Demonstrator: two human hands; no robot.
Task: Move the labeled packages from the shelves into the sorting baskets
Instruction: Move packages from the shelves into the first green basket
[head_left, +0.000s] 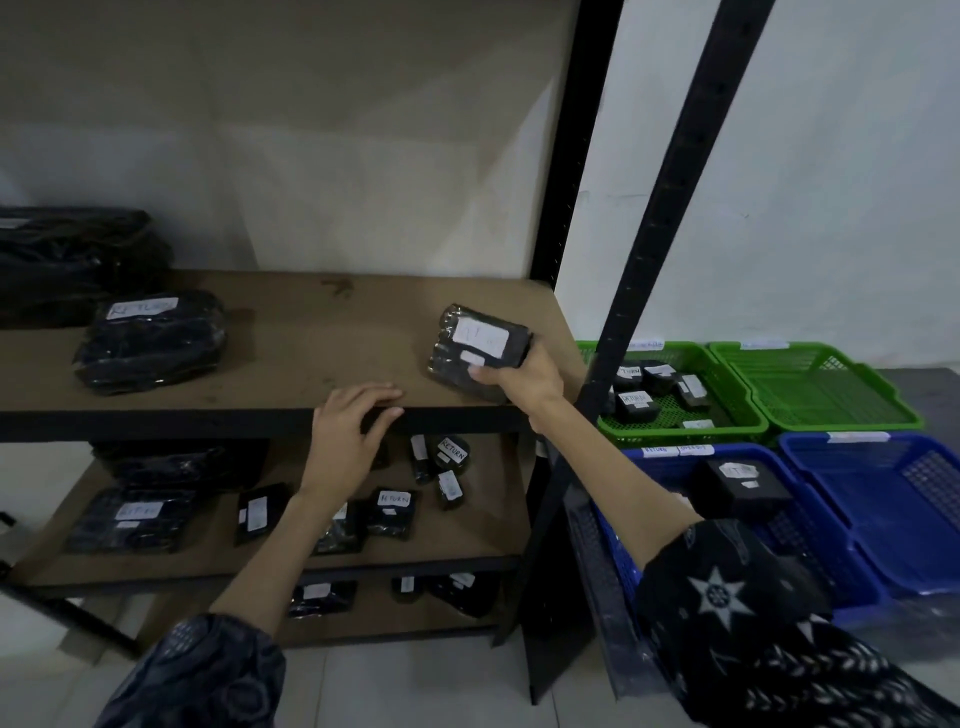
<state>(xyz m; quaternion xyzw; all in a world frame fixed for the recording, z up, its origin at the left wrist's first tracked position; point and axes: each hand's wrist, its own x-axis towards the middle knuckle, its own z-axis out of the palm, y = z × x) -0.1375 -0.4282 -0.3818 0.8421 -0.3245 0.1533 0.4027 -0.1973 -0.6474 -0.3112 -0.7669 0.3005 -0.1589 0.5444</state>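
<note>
My right hand (524, 376) grips a black wrapped package (475, 345) with white labels, held just above the right end of the brown upper shelf (311, 332). My left hand (353, 421) rests on the front edge of that shelf, fingers bent over the edge and holding nothing. A bigger black package marked RETURN (150, 340) lies at the shelf's left. Several small labeled packages (395, 506) sit on the middle shelf. To the right, a green basket (727, 400) holds several packages, and a blue basket (810, 525) holds one black package (737, 486).
Black metal shelf posts (649, 249) stand between the shelves and the baskets. A second green basket (810, 384) and a second blue basket (893, 499) sit further right. A large black bundle (72, 254) lies at the upper shelf's back left. More packages (322, 595) lie on the bottom shelf.
</note>
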